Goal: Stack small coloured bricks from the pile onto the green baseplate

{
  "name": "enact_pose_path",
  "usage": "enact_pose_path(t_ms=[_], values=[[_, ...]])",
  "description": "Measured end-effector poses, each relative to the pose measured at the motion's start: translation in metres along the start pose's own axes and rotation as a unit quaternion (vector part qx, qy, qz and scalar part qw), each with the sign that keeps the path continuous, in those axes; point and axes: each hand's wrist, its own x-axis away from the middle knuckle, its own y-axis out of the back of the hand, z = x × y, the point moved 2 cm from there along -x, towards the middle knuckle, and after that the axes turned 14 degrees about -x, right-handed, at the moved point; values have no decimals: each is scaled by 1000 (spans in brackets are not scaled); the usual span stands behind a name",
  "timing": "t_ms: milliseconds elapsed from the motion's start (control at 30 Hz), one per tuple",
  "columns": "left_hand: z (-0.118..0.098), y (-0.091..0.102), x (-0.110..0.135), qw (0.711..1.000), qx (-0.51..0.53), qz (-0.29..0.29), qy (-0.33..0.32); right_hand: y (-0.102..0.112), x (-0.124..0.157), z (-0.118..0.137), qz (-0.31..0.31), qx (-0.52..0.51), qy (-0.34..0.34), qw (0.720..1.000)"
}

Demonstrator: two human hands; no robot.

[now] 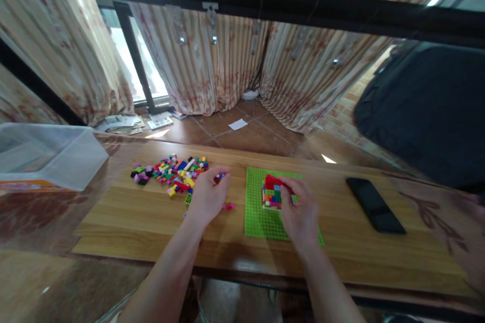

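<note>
Woody tabletop [144,222], unreadable orange label [30,185] at left, left hand [208,194] curled, can't tell its grip, right hand [301,209] pinching red brick [270,180]

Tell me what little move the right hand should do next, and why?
Probably press gently on the red block with the right hand: that hand is right at it, on the colourful stack over the green board. I can't tell whether it's snapped in place.
</note>
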Motion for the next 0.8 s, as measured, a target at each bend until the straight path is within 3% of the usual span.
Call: enact_pose_path(t_ms=[100, 233, 633, 800], values=[[-9, -10, 7, 998, -49, 34, -37, 19, -12, -20, -8, 32, -31, 999], [-19, -21, 11, 990, -96, 77, -70, 28, -18, -31, 17, 56, -43, 997], [-19, -53, 26, 964, -201, 123, -121, 21, 5, -8, 20, 81, 15, 996], [-17, -59, 28, 953, -229, 143, -138, 30, 3, -15, -36, 106, 8, 994]])
